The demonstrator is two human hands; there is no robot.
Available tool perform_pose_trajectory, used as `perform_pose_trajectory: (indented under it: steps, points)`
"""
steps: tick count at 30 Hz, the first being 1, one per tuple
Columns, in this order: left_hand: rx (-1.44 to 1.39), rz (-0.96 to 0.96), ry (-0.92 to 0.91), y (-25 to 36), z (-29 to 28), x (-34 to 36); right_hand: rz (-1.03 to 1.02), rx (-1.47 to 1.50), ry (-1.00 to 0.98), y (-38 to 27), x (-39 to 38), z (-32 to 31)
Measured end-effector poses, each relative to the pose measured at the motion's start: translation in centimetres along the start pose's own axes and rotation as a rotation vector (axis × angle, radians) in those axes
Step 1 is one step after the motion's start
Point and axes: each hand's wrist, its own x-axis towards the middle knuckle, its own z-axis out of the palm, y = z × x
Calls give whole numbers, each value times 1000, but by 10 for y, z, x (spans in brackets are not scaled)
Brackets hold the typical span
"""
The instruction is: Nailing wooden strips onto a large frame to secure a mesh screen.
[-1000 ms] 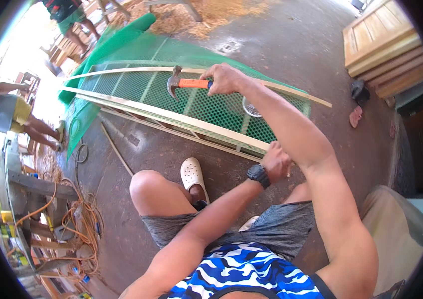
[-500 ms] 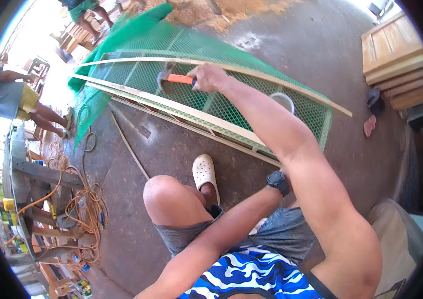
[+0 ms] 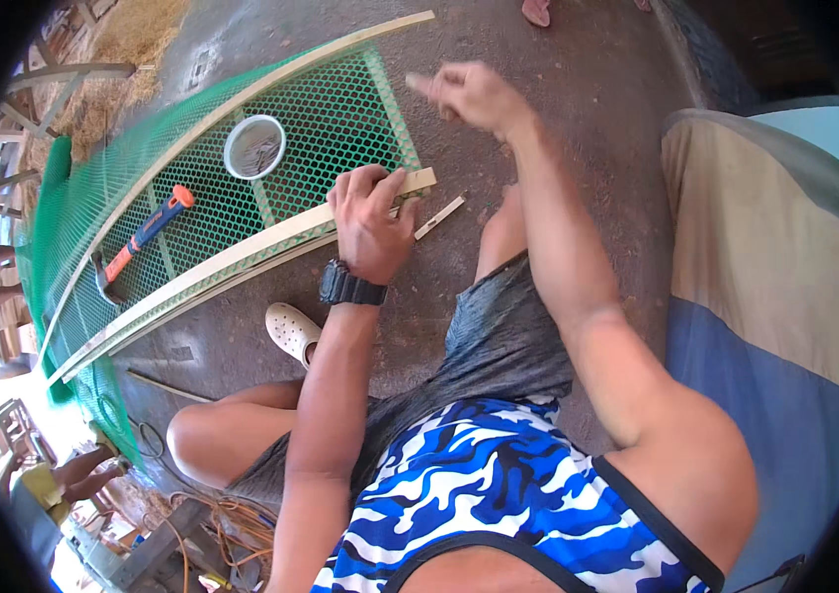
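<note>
My left hand, with a dark watch at its wrist, is closed over the near end of a pale wooden strip. This strip runs along the near edge of a long wooden frame covered with green plastic mesh. My right hand is raised past the frame's end, holding nothing visible, with its index finger stretched out and slightly blurred. A hammer with an orange and blue handle lies on the mesh. Near it stands a round white tub with what look like nails inside.
Another long wooden strip lies along the frame's far edge. A short wood piece is beside the frame's end. A tan and blue cloth cover hangs at the right. Orange cords lie lower left, near another person.
The hammer has left my right hand and lies on the mesh. My left hand has moved onto the strip's end. The view has turned toward the frame's right end.
</note>
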Motion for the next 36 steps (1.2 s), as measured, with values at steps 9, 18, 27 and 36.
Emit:
perform_pose_trajectory:
  steps: [9, 18, 27, 36]
  points:
    - [58, 40, 12, -3, 0, -2, 4, 99, -78, 1, -15, 57]
    - [65, 21, 11, -1, 1, -3, 78, 144, -65, 7, -14, 60]
    - [60, -8, -2, 2, -2, -3, 81, 205, -34, 9, -12, 66]
    - [69, 7, -49, 1, -7, 1, 74, 158, -44, 4, -13, 62]
